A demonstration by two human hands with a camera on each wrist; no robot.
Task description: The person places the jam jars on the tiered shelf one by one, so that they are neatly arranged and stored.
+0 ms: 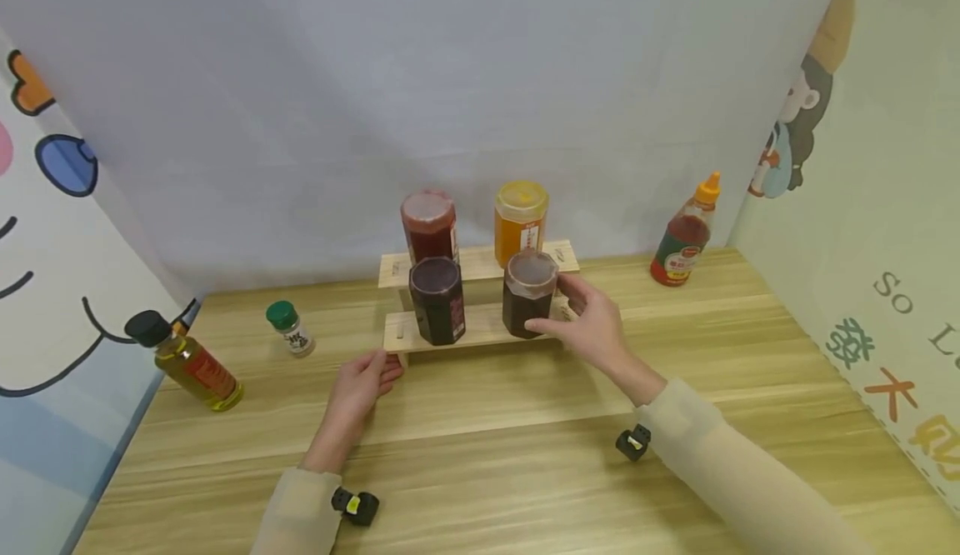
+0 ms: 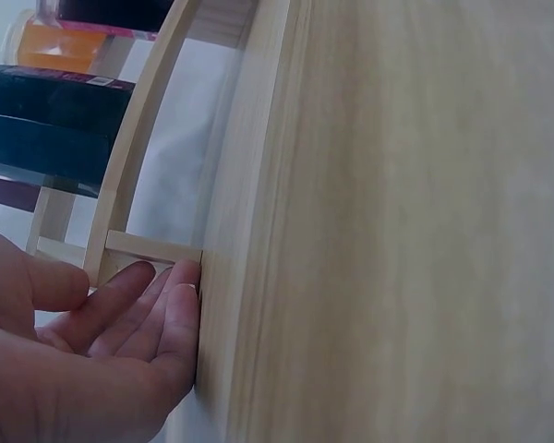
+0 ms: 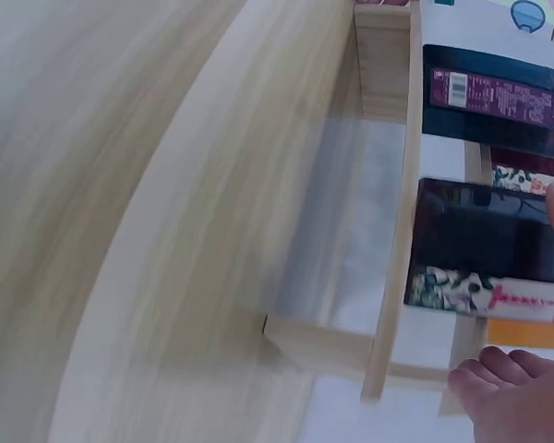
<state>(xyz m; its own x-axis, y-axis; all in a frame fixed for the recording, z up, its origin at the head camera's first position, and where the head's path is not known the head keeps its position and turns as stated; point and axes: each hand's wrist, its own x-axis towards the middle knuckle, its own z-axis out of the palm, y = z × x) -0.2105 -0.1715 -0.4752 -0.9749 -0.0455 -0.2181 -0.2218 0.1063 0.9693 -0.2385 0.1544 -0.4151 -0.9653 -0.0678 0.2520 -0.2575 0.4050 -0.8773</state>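
Observation:
A two-tier wooden rack (image 1: 480, 340) stands on the table, bearing several glass jars. My left hand (image 1: 358, 384) holds the left end of its lower board, the thumb above and the fingers beneath, beside the leg. My right hand (image 1: 592, 330) grips a dark jam jar (image 1: 527, 309) at the right of the lower tier, thumb across its front and other fingers toward its right side. Another dark jar (image 1: 437, 305) stands left of it. On the upper tier are a red jar (image 1: 430, 226) and an orange-yellow jar (image 1: 519, 230). The right wrist view shows the gripped jar's patterned label (image 3: 499, 293).
A red sauce bottle (image 1: 681, 242) with an orange nozzle stands at the back right. To the left are a green-capped shaker (image 1: 291, 330) and an oil bottle (image 1: 191, 365) with a black cap. A pale cloth wall (image 1: 450, 80) rises behind the table (image 1: 480, 472).

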